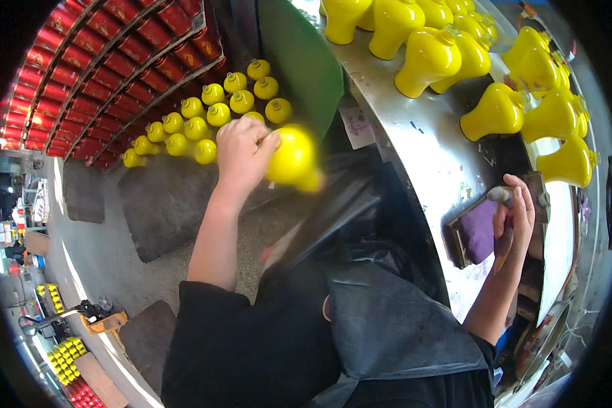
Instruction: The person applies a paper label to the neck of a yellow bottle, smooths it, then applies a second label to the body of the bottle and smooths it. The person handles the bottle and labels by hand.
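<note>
Yellow vase (pixel 292 153) first: it's off the bench (pixel 425 136), out past the near edge over the floor, tilted and motion-blurred, with the left hand (pixel 243 149) pinching it on one side. If it were me I'd hold it firm but not squeeze, since that glossy skin looks slippery, and give the others plenty of clearance so nothing chips. Right hand (pixel 518 216) has its fingers partly curled by a grey tool (pixel 501 195), just beside the purple pad (pixel 478 231); can't tell if it's actually gripping. Counts: one vase in hand, one pad, one grey tool, about 16 floor vases (pixel 218 114), one half hidden behind the left hand. Bench vases (pixel 488 115) crowd the far end and outer edge, at least a dozen, overlapping. Red cans (pixel 132 61)? Dozens, lost count.
</note>
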Action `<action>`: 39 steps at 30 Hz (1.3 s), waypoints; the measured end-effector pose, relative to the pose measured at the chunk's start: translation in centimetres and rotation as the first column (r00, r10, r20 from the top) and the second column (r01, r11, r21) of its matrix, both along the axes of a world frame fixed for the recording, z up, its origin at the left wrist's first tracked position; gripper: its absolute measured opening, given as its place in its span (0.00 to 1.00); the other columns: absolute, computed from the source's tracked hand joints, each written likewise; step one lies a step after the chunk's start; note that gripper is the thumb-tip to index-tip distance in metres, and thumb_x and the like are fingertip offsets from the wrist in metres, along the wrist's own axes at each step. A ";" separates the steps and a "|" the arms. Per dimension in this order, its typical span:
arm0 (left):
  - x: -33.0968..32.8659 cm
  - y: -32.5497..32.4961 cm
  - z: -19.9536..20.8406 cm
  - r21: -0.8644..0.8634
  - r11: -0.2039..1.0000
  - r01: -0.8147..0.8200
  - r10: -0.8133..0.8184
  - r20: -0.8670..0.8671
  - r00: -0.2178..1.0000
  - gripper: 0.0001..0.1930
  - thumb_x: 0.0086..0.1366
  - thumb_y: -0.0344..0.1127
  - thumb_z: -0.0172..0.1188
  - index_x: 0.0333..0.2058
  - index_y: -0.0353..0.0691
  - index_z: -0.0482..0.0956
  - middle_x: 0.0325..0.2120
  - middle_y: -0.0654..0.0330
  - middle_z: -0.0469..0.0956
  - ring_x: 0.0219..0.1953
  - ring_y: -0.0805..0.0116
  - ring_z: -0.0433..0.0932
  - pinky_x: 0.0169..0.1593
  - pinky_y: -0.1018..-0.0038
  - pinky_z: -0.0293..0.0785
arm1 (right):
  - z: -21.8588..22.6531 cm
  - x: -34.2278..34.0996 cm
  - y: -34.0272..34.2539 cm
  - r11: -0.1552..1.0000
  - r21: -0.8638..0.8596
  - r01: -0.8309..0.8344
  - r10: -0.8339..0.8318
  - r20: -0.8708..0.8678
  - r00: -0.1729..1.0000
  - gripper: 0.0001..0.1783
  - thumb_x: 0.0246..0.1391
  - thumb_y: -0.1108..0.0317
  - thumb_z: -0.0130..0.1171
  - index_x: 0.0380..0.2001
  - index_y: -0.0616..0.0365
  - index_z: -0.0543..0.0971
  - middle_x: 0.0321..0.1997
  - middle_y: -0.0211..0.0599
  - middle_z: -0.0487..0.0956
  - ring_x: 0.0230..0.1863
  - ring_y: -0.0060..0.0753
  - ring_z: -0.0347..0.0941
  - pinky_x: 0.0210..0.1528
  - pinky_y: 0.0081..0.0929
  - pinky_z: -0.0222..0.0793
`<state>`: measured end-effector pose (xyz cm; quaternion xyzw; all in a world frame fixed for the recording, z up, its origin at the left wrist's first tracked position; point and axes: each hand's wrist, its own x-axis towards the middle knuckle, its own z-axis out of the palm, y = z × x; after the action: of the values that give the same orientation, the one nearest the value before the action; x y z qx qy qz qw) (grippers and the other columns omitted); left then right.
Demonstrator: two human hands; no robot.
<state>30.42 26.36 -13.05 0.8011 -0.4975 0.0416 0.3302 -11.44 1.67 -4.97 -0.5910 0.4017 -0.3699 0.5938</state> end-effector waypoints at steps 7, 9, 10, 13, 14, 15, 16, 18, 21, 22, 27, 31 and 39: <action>6.6 3.9 -16.4 0.277 0.898 -0.341 0.277 0.246 0.929 0.09 0.54 0.40 0.71 0.24 0.42 0.89 0.30 0.58 0.84 0.38 0.54 0.82 0.47 0.55 0.72 | -0.2 0.0 -0.3 0.988 0.100 0.120 -0.108 -0.112 0.988 0.15 0.75 0.62 0.51 0.53 0.61 0.79 0.24 0.31 0.81 0.09 0.11 0.56 0.12 0.14 0.48; 8.3 4.0 -19.8 0.324 0.869 -0.374 0.300 0.256 0.919 0.09 0.53 0.41 0.72 0.24 0.42 0.89 0.29 0.58 0.84 0.37 0.55 0.82 0.46 0.55 0.72 | -0.2 -0.3 -0.4 0.972 0.070 0.226 -0.211 -0.176 0.961 0.16 0.74 0.61 0.52 0.54 0.61 0.79 0.25 0.32 0.82 0.09 0.11 0.57 0.12 0.13 0.49; 9.0 3.8 -21.3 0.350 0.855 -0.384 0.306 0.257 0.917 0.09 0.53 0.41 0.72 0.23 0.42 0.89 0.29 0.58 0.84 0.36 0.55 0.82 0.46 0.55 0.72 | -0.3 -0.5 -0.6 0.968 0.051 0.245 -0.232 -0.185 0.955 0.16 0.73 0.61 0.54 0.54 0.61 0.79 0.26 0.32 0.82 0.09 0.12 0.58 0.12 0.13 0.50; 10.5 3.0 -24.7 0.313 0.862 -0.398 0.306 0.306 0.902 0.09 0.52 0.42 0.72 0.22 0.44 0.88 0.27 0.57 0.83 0.34 0.54 0.82 0.43 0.55 0.72 | -0.7 -1.4 -0.8 0.955 0.078 0.286 -0.262 -0.233 0.936 0.17 0.73 0.60 0.55 0.54 0.61 0.79 0.26 0.32 0.82 0.09 0.12 0.58 0.12 0.13 0.50; 10.8 2.7 -25.7 0.302 0.870 -0.390 0.299 0.305 0.904 0.09 0.53 0.42 0.72 0.22 0.44 0.88 0.26 0.57 0.83 0.34 0.54 0.82 0.43 0.55 0.73 | -1.0 -1.8 -0.7 0.941 0.099 0.324 -0.288 -0.266 0.920 0.17 0.72 0.60 0.55 0.53 0.61 0.79 0.27 0.33 0.83 0.09 0.13 0.58 0.11 0.14 0.50; 11.2 2.4 -26.6 0.287 0.880 -0.378 0.291 0.303 0.907 0.09 0.53 0.43 0.72 0.22 0.45 0.88 0.26 0.57 0.82 0.33 0.54 0.81 0.42 0.55 0.73 | -1.2 -2.1 -0.7 0.949 0.111 0.296 -0.262 -0.250 0.932 0.17 0.72 0.60 0.55 0.53 0.61 0.79 0.28 0.34 0.83 0.09 0.13 0.58 0.11 0.14 0.50; 11.6 2.1 -27.4 0.307 0.872 -0.382 0.291 0.301 0.908 0.09 0.53 0.42 0.72 0.22 0.44 0.88 0.26 0.57 0.82 0.34 0.54 0.81 0.41 0.55 0.73 | -1.5 -2.4 -0.5 0.948 0.112 0.297 -0.261 -0.258 0.930 0.16 0.72 0.60 0.55 0.53 0.61 0.79 0.28 0.34 0.83 0.09 0.13 0.58 0.12 0.15 0.50; 12.2 1.7 -29.1 0.318 0.869 -0.379 0.288 0.298 0.910 0.09 0.53 0.42 0.72 0.22 0.44 0.88 0.26 0.57 0.82 0.34 0.53 0.81 0.40 0.54 0.73 | -2.1 -3.0 -0.1 0.926 0.096 0.366 -0.322 -0.308 0.895 0.17 0.72 0.60 0.55 0.54 0.60 0.79 0.31 0.37 0.83 0.11 0.14 0.60 0.12 0.15 0.50; 12.7 1.2 -31.6 0.362 0.848 -0.388 0.291 0.295 0.910 0.09 0.53 0.41 0.70 0.21 0.44 0.87 0.26 0.57 0.82 0.35 0.53 0.81 0.39 0.54 0.73 | -3.0 -3.4 0.7 0.925 0.106 0.364 -0.325 -0.271 0.906 0.17 0.72 0.60 0.55 0.55 0.60 0.78 0.33 0.38 0.84 0.11 0.14 0.60 0.12 0.15 0.50; 12.7 1.1 -32.4 0.375 0.846 -0.379 0.297 0.259 0.919 0.09 0.53 0.41 0.70 0.21 0.44 0.87 0.26 0.57 0.82 0.34 0.52 0.81 0.39 0.54 0.73 | -3.2 -3.4 0.9 0.909 0.144 0.391 -0.339 -0.289 0.895 0.17 0.73 0.60 0.55 0.55 0.59 0.78 0.35 0.39 0.84 0.11 0.15 0.61 0.12 0.15 0.51; 12.4 1.1 -35.0 0.356 0.894 -0.270 0.222 0.172 0.960 0.09 0.55 0.41 0.66 0.21 0.45 0.87 0.24 0.55 0.81 0.32 0.50 0.82 0.39 0.54 0.74 | -4.5 -2.9 1.8 0.899 0.183 0.398 -0.326 -0.328 0.887 0.17 0.72 0.57 0.57 0.54 0.57 0.79 0.23 0.29 0.79 0.10 0.15 0.61 0.12 0.15 0.52; 12.3 1.5 -35.3 0.415 0.863 -0.289 0.225 0.197 0.954 0.09 0.55 0.41 0.66 0.21 0.45 0.86 0.26 0.54 0.82 0.32 0.50 0.82 0.39 0.53 0.75 | -5.1 -2.0 2.0 0.913 0.209 0.350 -0.280 -0.304 0.911 0.16 0.72 0.56 0.58 0.52 0.57 0.80 0.15 0.23 0.71 0.10 0.14 0.60 0.11 0.15 0.52; 9.9 -3.2 -24.1 0.288 0.917 -0.275 0.288 -0.004 0.957 0.08 0.58 0.38 0.67 0.33 0.43 0.90 0.37 0.52 0.86 0.43 0.50 0.84 0.49 0.57 0.77 | -4.4 -0.4 2.9 0.897 0.229 0.379 -0.322 -0.248 0.914 0.17 0.73 0.54 0.55 0.47 0.57 0.81 0.16 0.24 0.72 0.10 0.14 0.59 0.11 0.15 0.52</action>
<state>40.35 23.20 -37.15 0.9042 -0.3700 -0.0018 0.2134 -11.85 4.52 -9.41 -0.4561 0.6074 -0.3502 0.5481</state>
